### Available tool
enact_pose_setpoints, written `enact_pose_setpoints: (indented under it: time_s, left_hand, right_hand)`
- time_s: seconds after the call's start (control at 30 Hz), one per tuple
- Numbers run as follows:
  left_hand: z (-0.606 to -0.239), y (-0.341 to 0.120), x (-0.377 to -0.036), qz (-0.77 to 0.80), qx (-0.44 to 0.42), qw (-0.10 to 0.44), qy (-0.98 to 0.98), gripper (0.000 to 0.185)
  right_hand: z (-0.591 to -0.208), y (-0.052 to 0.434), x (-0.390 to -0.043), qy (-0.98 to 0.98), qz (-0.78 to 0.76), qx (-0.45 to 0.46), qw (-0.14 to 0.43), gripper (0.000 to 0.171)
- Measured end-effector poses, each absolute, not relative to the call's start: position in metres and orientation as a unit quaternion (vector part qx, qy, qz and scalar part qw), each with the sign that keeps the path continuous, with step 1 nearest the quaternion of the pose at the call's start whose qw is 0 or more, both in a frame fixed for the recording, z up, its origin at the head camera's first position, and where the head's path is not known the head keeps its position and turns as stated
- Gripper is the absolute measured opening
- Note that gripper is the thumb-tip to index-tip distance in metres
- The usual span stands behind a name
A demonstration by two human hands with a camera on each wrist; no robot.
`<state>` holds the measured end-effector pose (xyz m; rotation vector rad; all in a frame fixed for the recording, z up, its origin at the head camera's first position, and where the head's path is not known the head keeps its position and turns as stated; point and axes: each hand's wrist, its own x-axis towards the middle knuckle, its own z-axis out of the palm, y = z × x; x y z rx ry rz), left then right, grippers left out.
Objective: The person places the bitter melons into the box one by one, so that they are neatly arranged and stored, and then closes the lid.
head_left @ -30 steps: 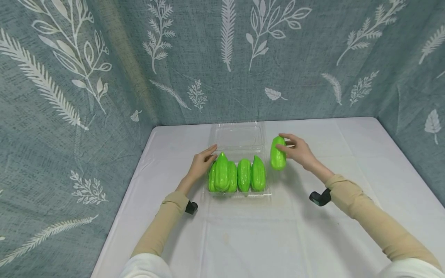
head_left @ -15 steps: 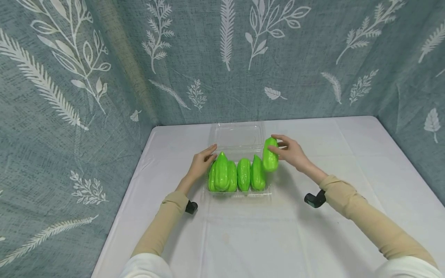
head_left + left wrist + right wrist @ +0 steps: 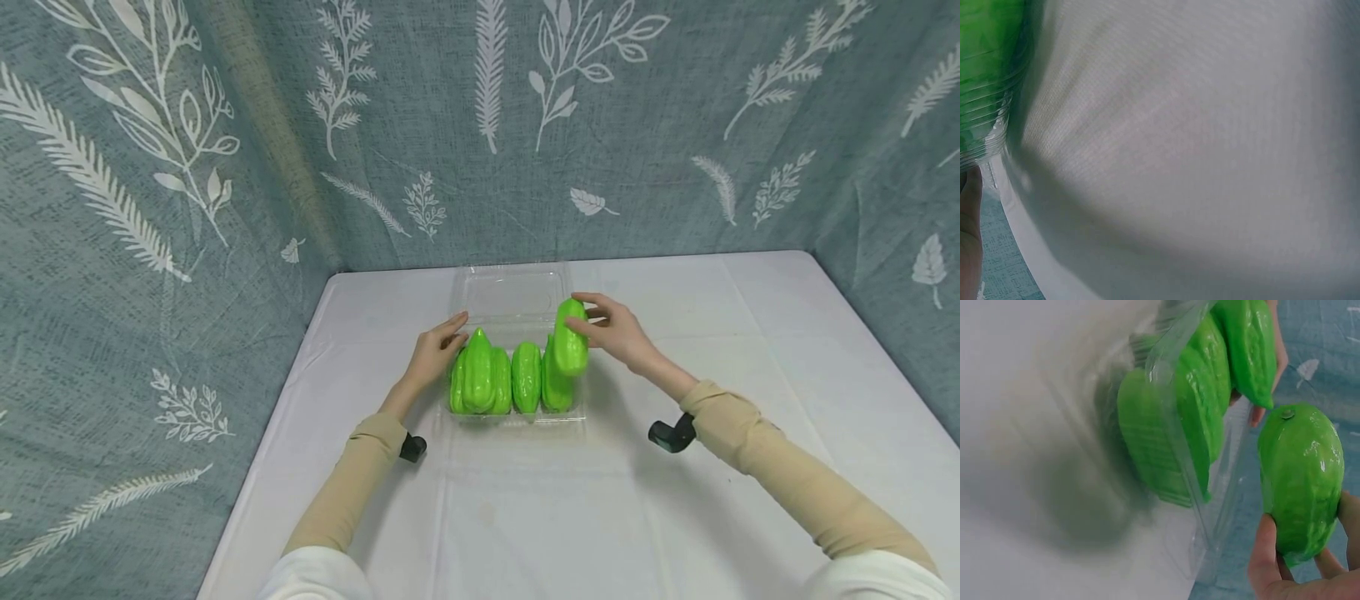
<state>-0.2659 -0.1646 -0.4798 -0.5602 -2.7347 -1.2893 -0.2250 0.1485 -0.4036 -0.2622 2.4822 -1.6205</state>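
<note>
A person sits at a table draped in a white cloth (image 3: 750, 333), packing green chayote-like gourds into a clear plastic clamshell box (image 3: 517, 417) near the table's far edge. The right hand (image 3: 617, 332), fingers curled around one gourd (image 3: 571, 337), holds it above the box's right end, beside three gourds already inside (image 3: 510, 382). The left hand (image 3: 435, 352) rests relaxed fingers against the box's left side. Next, the gourd likely needs lowering into the narrow gap; the neighbouring gourd and box wall crowd it. The open lid (image 3: 513, 293) lies behind.
</note>
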Motion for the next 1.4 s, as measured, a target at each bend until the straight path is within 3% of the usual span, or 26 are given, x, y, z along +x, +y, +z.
enact_pose_setpoints:
  time_s: [1.4]
  left_hand:
    - [-0.479,-0.165,-0.264,-0.422,-0.181,0.034,-0.888,0.042]
  right_hand:
    - [-0.414,0.115,-0.215,0.820,-0.557,-0.098,0.084,0.057]
